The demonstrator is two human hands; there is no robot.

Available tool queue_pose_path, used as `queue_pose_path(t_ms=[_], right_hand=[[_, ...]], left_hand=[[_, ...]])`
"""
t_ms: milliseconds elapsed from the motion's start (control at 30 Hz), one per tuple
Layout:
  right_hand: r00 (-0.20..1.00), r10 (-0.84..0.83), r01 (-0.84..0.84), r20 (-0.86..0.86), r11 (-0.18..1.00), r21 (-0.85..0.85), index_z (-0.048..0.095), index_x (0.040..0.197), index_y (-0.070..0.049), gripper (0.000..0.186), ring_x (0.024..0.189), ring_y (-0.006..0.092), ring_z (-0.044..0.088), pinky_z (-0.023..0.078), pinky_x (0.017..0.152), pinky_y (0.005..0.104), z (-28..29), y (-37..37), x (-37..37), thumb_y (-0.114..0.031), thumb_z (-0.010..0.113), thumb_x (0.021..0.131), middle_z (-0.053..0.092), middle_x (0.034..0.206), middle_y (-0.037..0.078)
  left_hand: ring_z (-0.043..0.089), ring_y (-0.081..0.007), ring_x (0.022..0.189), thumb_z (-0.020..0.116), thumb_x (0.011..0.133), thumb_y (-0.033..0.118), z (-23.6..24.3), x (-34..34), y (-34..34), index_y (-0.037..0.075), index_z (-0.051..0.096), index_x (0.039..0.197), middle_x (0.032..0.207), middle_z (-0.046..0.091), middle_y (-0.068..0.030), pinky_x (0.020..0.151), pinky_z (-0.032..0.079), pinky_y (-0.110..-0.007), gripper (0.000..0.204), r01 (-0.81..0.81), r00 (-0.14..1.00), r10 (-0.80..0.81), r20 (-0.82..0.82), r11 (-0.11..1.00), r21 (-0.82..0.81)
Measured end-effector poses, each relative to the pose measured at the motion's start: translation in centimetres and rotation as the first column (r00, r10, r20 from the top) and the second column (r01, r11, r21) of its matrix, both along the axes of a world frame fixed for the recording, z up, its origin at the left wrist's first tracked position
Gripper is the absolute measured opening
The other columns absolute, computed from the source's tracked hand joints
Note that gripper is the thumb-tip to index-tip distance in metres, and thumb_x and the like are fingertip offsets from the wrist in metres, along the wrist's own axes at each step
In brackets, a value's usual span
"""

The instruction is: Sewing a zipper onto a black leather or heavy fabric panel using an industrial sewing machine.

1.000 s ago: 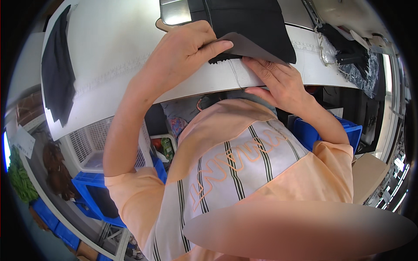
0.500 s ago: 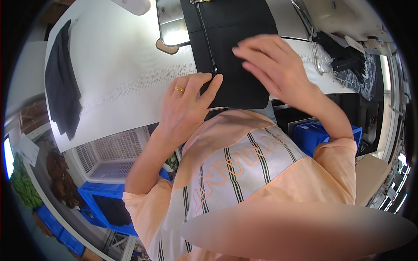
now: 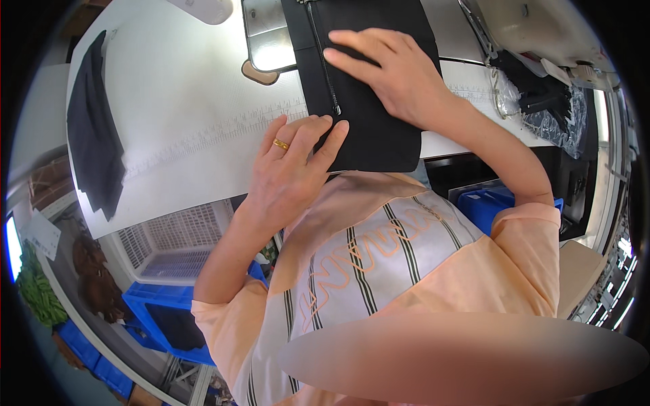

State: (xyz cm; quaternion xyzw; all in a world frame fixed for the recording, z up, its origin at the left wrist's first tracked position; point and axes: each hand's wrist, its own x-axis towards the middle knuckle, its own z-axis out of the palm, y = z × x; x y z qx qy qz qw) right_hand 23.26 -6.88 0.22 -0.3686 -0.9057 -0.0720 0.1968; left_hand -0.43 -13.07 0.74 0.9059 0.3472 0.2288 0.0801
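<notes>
- Closest to the camera is the person's own chest, in a peach short-sleeved shirt (image 3: 379, 271) with a grey panel and dark vertical stripes; both forearms rise from it toward a white worktable (image 3: 183, 101).
- The left hand (image 3: 291, 169), wearing a gold ring (image 3: 280, 144), lies at the table's near edge. Its fingers are together and flat, tips touching the left edge of a black fabric piece (image 3: 365, 88); it grips nothing and seems to be pinning the cloth so it cannot slide.
- The right hand (image 3: 396, 74) rests palm down on top of the same fabric, fingers spread slightly and pointing left, pressing rather than clasping, likely smoothing it.
- The black fabric piece lies flat in the middle of the table directly ahead, its near edge overhanging the table edge. A zipper (image 3: 323, 57) runs down its left part, with the pull near the left fingertips.
- A printed ruler strip (image 3: 203, 132) runs along the table surface beside the left hand, presumably for measuring cloth.
- Beyond the fabric sits a shiny metal plate (image 3: 267, 34), probably a sewing machine bed.
- Far left on the table, another dark garment (image 3: 91, 135) hangs over the edge.
- Far right, a clear plastic bag (image 3: 548, 101) holds dark items.
- Below the table: blue plastic crates (image 3: 166, 318) at left and right, a white lattice basket (image 3: 169, 243), and a small white paper label (image 3: 42, 233) at the far left edge.
</notes>
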Motion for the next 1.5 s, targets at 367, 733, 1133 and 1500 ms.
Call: queue_pose_path(t_ms=[367, 733, 1133, 1500], right_hand=[[0.992, 0.125, -0.121, 0.020, 0.981, -0.151, 0.061, 0.125, -0.013, 0.043, 0.111, 0.0229, 0.054, 0.044, 0.087, 0.0355, 1.2, -5.0, 0.1, -0.012, 0.057, 0.082, 0.055, 0.132, 0.005], [0.989, 0.146, -0.148, -0.026, 0.981, -0.128, 0.063, 0.121, -0.011, 0.040, 0.107, 0.0231, 0.055, 0.045, 0.088, 0.0369, 1.0, -5.0, -0.3, -0.012, 0.057, 0.081, 0.057, 0.129, 0.006], [0.989, 0.136, -0.143, -0.050, 0.974, -0.178, 0.061, 0.123, -0.012, 0.042, 0.108, 0.0227, 0.054, 0.044, 0.087, 0.0369, 1.1, -4.7, -0.2, -0.012, 0.059, 0.081, 0.056, 0.129, 0.005], [0.991, 0.125, -0.130, -0.043, 0.978, -0.162, 0.062, 0.122, -0.015, 0.041, 0.108, 0.0216, 0.054, 0.045, 0.087, 0.0359, 1.1, -2.9, -0.2, -0.012, 0.060, 0.081, 0.056, 0.130, 0.003]], left_hand=[[0.060, -0.0214, 0.107, 0.076, 0.077, 0.036, 0.7, -1.1, 1.4, 0.010, 0.064, 0.098, 0.121, 0.061, -0.0051, 0.105, 0.036, -0.047, 0.035, 0.121, 0.991, -0.114, 0.064, 0.984, -0.131], [0.057, -0.0189, 0.116, 0.070, 0.085, 0.026, -0.5, -0.7, 8.7, 0.012, 0.066, 0.116, 0.128, 0.062, 0.0020, 0.111, 0.020, -0.056, 0.034, -0.061, 0.998, 0.062, 0.015, 0.998, -0.029], [0.056, -0.0196, 0.109, 0.075, 0.077, 0.038, 0.5, -0.8, 9.7, 0.013, 0.068, 0.109, 0.116, 0.064, 0.0038, 0.105, 0.026, -0.056, 0.041, -0.028, 1.000, 0.028, 0.000, 0.999, 0.043], [0.059, -0.0183, 0.105, 0.080, 0.070, 0.034, 0.4, -0.7, 12.0, 0.011, 0.069, 0.099, 0.112, 0.065, 0.0039, 0.088, 0.039, -0.036, 0.038, -0.006, 1.000, 0.004, 0.026, 0.997, 0.076]])
